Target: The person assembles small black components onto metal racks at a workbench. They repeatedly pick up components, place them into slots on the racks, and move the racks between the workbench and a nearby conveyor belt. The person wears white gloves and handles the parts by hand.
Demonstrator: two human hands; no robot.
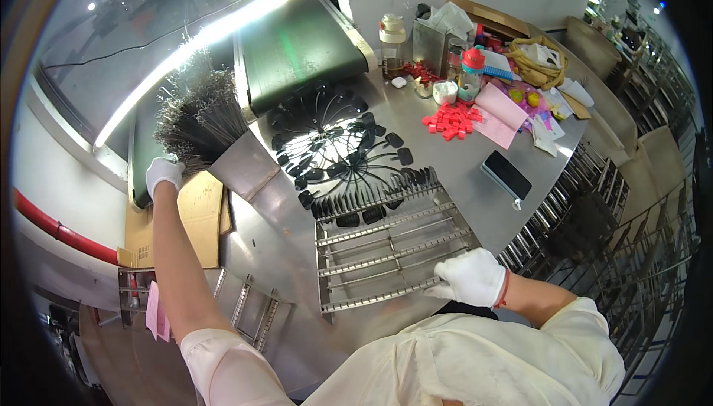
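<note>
My left hand (165, 174), in a white glove, reaches far out to the left. Its curled fingers meet the lower end of a big bundle of thin, dark, wire-like rods (200, 113); what they pinch is hidden. On the near right corner of a slotted metal rack (394, 265) my right hand (475, 278), also gloved, is closed around the edge bar. Along the rack's far slots stands a row of black-headed pieces (375, 197). Beyond it, more thin-stemmed pieces with flat black heads (334, 139) lie fanned out on the metal table (278, 239).
A green conveyor belt (297, 42) ends behind the black pieces, beside a bright tube lamp (215, 31). To the right are red small parts (451, 120), bottles (471, 72), pink paper (499, 115) and a phone (506, 174). Cardboard (171, 220) sits below my left hand.
</note>
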